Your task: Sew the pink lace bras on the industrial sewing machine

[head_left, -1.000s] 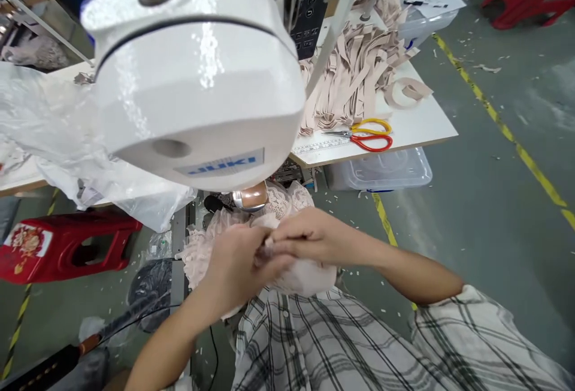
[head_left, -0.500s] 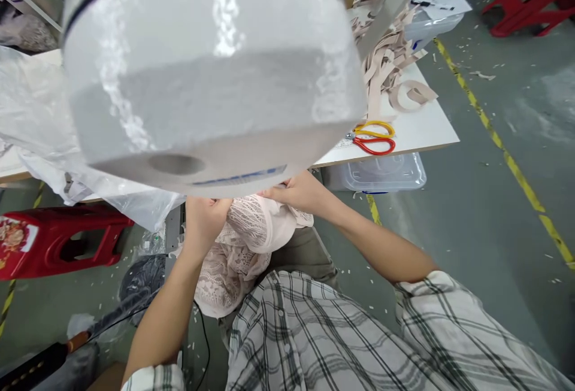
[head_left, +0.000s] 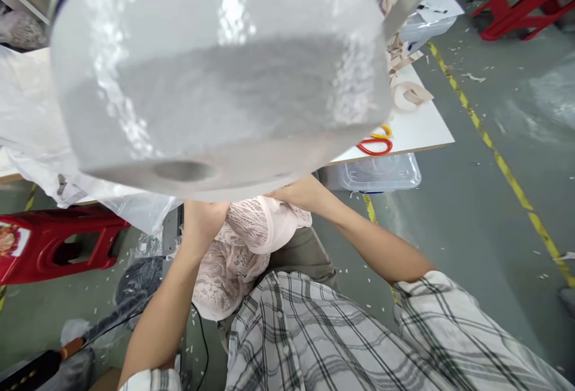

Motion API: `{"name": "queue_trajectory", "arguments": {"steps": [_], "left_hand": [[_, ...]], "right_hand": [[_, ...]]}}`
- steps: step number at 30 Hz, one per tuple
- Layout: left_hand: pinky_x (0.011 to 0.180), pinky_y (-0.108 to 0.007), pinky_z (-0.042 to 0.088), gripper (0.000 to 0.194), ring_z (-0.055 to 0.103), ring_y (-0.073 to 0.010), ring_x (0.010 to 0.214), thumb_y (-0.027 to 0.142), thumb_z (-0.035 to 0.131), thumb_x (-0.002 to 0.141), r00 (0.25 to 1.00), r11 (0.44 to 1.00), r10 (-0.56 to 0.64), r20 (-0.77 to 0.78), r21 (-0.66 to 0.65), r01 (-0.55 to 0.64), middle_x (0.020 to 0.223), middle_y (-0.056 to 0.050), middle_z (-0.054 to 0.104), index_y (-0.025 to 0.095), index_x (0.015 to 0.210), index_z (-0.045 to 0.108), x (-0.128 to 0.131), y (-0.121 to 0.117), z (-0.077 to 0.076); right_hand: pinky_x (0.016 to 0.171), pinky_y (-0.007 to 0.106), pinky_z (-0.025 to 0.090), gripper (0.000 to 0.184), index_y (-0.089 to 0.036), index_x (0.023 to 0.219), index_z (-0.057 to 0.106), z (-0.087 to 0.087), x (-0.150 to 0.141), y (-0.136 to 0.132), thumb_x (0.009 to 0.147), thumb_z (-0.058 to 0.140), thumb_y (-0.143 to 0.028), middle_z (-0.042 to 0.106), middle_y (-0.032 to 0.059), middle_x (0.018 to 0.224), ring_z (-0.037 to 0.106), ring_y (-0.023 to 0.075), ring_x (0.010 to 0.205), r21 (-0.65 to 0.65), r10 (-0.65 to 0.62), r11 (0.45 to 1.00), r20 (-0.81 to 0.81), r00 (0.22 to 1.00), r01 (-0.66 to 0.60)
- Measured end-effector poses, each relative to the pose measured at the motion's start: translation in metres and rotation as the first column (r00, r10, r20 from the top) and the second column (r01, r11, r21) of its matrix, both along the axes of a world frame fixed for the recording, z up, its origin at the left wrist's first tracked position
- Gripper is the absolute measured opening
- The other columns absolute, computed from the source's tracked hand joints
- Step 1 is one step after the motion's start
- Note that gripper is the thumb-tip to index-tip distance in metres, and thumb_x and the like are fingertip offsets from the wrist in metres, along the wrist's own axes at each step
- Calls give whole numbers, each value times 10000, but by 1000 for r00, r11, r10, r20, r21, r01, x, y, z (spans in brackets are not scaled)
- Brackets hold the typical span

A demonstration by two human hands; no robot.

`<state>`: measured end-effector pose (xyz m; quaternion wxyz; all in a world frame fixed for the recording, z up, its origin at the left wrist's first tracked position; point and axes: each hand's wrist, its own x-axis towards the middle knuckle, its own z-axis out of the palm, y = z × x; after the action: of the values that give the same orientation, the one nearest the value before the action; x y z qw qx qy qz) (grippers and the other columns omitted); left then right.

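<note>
Facing twelve-o'clock machine head [head_left: 224,85], gripped lace garment [head_left: 250,226] between left hand [head_left: 203,221] and right hand [head_left: 304,193], probably for steadiness.

Pale pink, openwork lace pattern on garment [head_left: 249,226] at seven o'clock. White with dark green-grey plaid on shirt [head_left: 287,325] at six. Plain olive-brown on trousers [head_left: 303,259], also six. White, greyish in shade, on machine head [head_left: 229,91] at eleven. Yellow plus red on scissors handles [head_left: 377,153], between two and three; plain white on surface [head_left: 429,127] there. Red on stool [head_left: 51,229] between eight and nine. Yellow on floor tape [head_left: 506,168] at three. Grey-green on floor [head_left: 458,247] at four.
</note>
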<state>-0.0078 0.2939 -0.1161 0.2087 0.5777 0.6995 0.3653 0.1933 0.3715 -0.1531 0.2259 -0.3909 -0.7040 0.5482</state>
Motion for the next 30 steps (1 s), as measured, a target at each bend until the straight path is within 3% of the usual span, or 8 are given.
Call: {"name": "queue_trajectory", "arguments": {"steps": [5, 10, 14, 18, 22, 25, 28, 30], "left_hand": [[920, -368, 513, 83, 666, -231, 881, 246, 631, 825, 997, 998, 69, -21, -10, -69, 840, -37, 707, 199, 892, 648, -9, -10, -18], [1030, -414, 484, 346, 607, -260, 1192, 389, 582, 936, 978, 974, 204, 49, 86, -208, 1252, -147, 616, 186, 1216, 566, -4, -50, -64], [1148, -512, 390, 507, 454, -316, 1396, 456, 551, 955, 996, 990, 75, 41, 118, -80, 1470, -190, 465, 217, 1388, 440, 21, -94, -100], [1195, -601, 296, 835, 275, -408, 1502, 616, 568, 891, 999, 996, -48, 25, 79, 46, 1601, -220, 287, 221, 1545, 232, 51, -118, -116], [1235, -614, 186, 988, 154, -444, 1533, 575, 681, 828, 998, 1000, -5, -58, 19, 6, 1623, -260, 199, 189, 1565, 148, 74, -118, -129], [1236, -644, 123, 1012, 128, -466, 1531, 564, 698, 820, 991, 999, 32, -133, -26, -36, 1602, -311, 209, 127, 1551, 151, 88, -111, -150], [1220, -691, 105, 888, 139, -474, 1529, 454, 668, 869, 983, 994, 19, -181, -99, -37, 1601, -315, 236, 94, 1541, 212, 92, -102, -172], [1203, -693, 190, 715, 229, -450, 1513, 303, 637, 875, 982, 994, -38, -188, -110, 17, 1576, -268, 338, 123, 1500, 339, 83, -94, -179]], "right_hand": [[612, 252, 344, 501, -183, 606, 526, -8, 7, -3, 810, 665, -619, 511, -16, 619, 480, 128, 642, 6, -2, 1000, -19, 1000, 2], [576, 237, 312, 491, -171, 608, 512, -21, 21, -9, 839, 630, -588, 488, -32, 611, 420, 96, 587, -38, -55, 998, -57, 997, 53], [565, 237, 308, 485, -172, 626, 514, -29, 29, -16, 834, 635, -593, 471, -37, 599, 403, 96, 580, -106, -94, 991, -73, 993, 86], [554, 236, 288, 498, -174, 626, 499, -33, 35, -23, 850, 610, -605, 435, -49, 579, 369, 91, 563, -108, -93, 990, -61, 994, 86], [575, 237, 292, 524, -181, 605, 456, -35, 43, -30, 860, 595, -617, 419, -48, 591, 382, 97, 583, -87, -127, 989, -51, 991, 122], [604, 240, 331, 496, -172, 653, 510, -37, 44, -36, 883, 570, -607, 482, -34, 630, 433, 108, 607, -77, -130, 989, -75, 989, 125], [713, 262, 412, 406, -151, 860, 650, -37, 40, -41, 908, 562, -544, 651, 27, 834, 574, 153, 761, -23, -109, 994, -108, 988, 107], [763, 277, 429, 393, -149, 914, 683, -34, 39, -43, 921, 551, -519, 693, 51, 910, 612, 175, 835, 18, -96, 995, -101, 990, 98]]}}
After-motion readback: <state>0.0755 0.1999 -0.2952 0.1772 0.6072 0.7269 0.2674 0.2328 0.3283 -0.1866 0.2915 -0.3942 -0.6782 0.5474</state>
